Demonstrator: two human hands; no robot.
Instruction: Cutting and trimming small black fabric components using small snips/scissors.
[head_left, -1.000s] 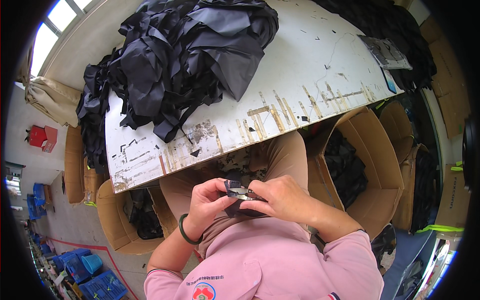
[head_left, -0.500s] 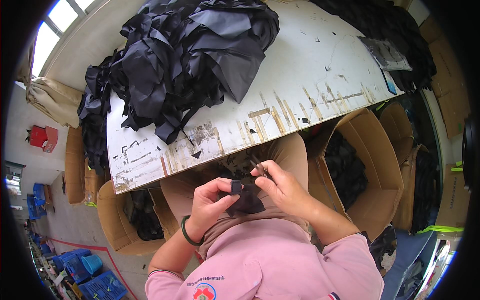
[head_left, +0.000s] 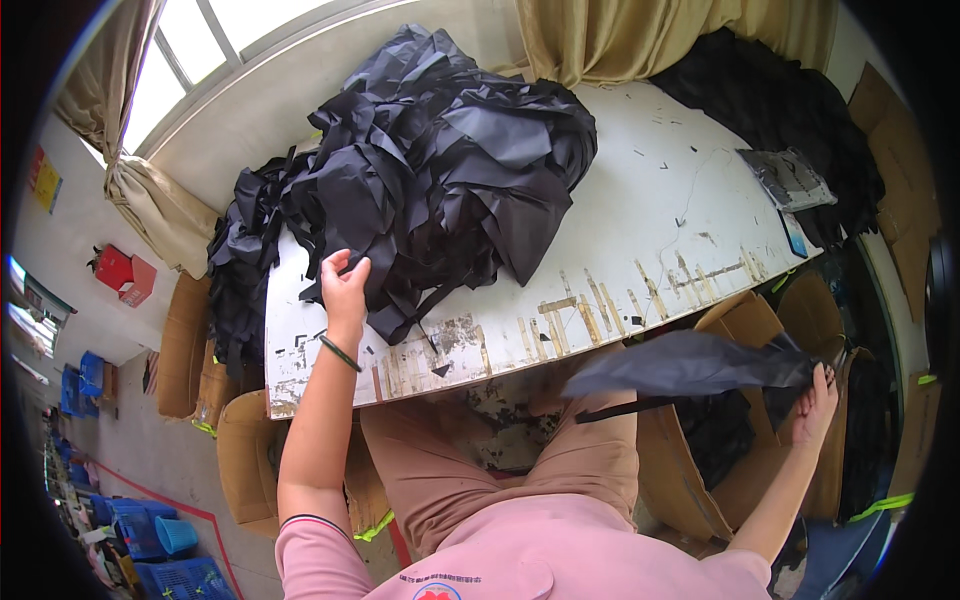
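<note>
My left hand (head_left: 345,287) reaches to the near left side of a large heap of black fabric pieces (head_left: 430,170) on the white table. Its fingers and thumb are bent at the fabric and appear to pinch it. Out to the right, my right hand (head_left: 817,405) grips one end of a loose black fabric piece (head_left: 680,362). That piece trails leftward through the air over the cardboard boxes, blurred by motion, with a narrow strip hanging below it. A small dark thing shows at the right fingers, too small to name.
The worn white table (head_left: 640,230) has tape marks and scraps along its near edge. A second black heap (head_left: 770,120) lies at the far right, beside a plastic-wrapped packet (head_left: 790,178). An open cardboard box (head_left: 665,450) with black pieces stands at right, another box (head_left: 245,450) at left.
Both hands have parted from above my lap. The left has moved forward to the heap; the right has swung out to the right with the black piece. The view has tilted up.
</note>
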